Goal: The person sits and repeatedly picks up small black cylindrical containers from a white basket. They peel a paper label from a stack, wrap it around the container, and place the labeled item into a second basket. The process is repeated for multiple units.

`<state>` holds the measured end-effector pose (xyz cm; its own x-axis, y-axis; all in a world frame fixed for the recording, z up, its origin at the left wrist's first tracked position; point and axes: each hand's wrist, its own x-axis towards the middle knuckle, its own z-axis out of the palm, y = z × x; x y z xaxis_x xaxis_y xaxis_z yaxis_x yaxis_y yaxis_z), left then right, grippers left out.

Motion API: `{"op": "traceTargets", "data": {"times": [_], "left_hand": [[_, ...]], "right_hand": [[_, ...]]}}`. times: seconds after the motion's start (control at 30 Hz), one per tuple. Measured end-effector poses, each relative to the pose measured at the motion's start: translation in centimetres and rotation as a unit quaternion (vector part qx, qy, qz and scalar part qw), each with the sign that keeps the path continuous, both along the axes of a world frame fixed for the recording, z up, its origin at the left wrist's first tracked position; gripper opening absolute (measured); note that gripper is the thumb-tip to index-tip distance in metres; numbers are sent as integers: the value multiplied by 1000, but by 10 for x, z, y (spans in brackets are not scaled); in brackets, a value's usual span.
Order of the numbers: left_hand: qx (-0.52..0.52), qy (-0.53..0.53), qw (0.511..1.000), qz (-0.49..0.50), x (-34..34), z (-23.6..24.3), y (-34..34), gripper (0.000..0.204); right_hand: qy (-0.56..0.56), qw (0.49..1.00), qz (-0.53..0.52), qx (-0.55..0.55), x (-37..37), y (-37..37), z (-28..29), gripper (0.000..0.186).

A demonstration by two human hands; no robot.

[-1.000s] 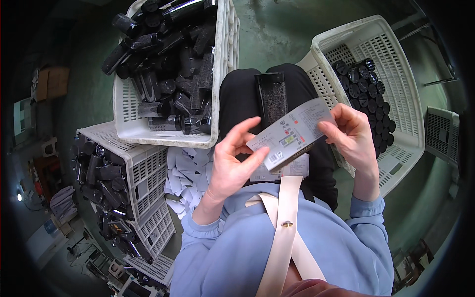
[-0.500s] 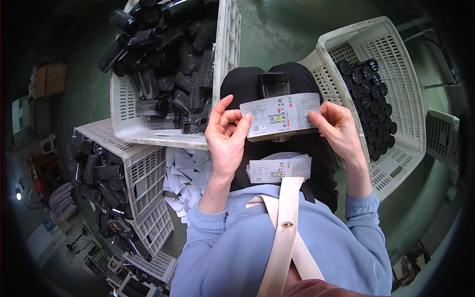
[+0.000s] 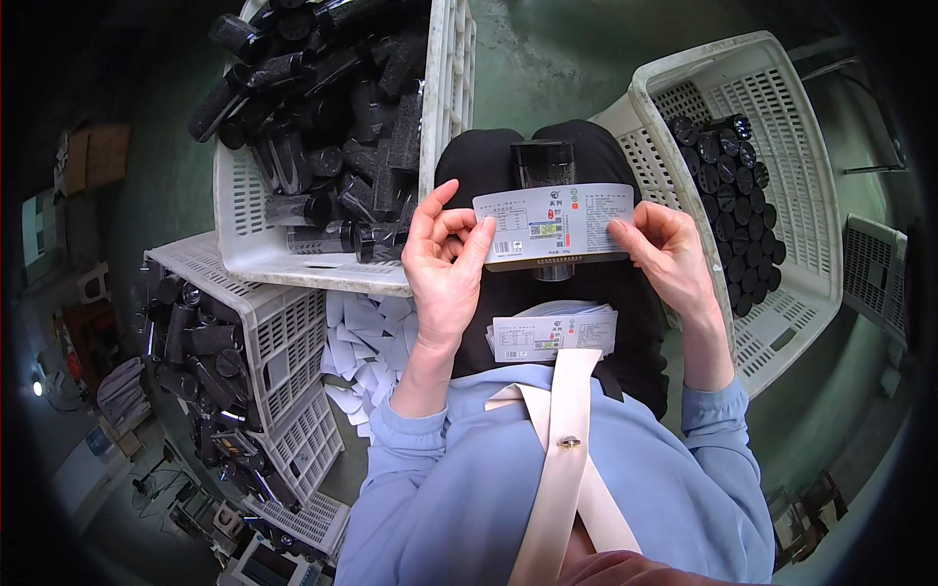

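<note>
A printed silver-grey label (image 3: 586,223) is stretched between my two hands over my lap. My left hand (image 3: 445,269) pinches its left end with the thumb, the other fingers curled behind. At the opposite end, my right hand (image 3: 669,256) grips it between thumb and fingers. Beneath the label lies a clear jar with a black lid (image 3: 545,161), dark grains inside; its middle is hidden by the label. Closer to my body, a stack of similar labels (image 3: 532,337) rests on my lap, slightly fanned.
A white plastic crate (image 3: 313,277) at upper left is heaped with dark jars. Below it stands another crate (image 3: 288,337) of jars. Discarded white paper slips (image 3: 363,356) are piled beside it. On the right, a tilted white crate (image 3: 796,176) holds jars stacked with their ends showing.
The label has settled slightly nearer the jar and looks flatter. My left hand has shifted a little to the left. Both hands keep their hold.
</note>
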<state>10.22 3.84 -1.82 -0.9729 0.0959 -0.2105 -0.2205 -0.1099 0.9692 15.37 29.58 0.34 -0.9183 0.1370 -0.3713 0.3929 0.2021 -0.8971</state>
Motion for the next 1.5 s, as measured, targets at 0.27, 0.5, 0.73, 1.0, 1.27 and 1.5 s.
{"op": "traceTargets", "data": {"times": [0.27,0.5,0.73,1.0,1.27,1.5], "left_hand": [[-37,12,999,4,-2,-10,3,51],[-109,52,993,-1,-3,-11,9,47],[-310,168,935,-40,-2,-5,27,52],[-197,140,969,-44,20,0,56,27],[4,-12,993,-116,20,-8,73,67],[285,-169,913,-238,23,9,61,69]], "right_hand": [[2,1000,-1,-2,-1,1,-6,32],[1,1000,0,3,1,5,-8,33],[5,1000,-17,-21,9,12,-13,33],[2,999,-28,-31,14,15,-10,32],[2,996,-34,-87,14,21,-19,27],[13,982,3,-187,14,14,10,25]]}}
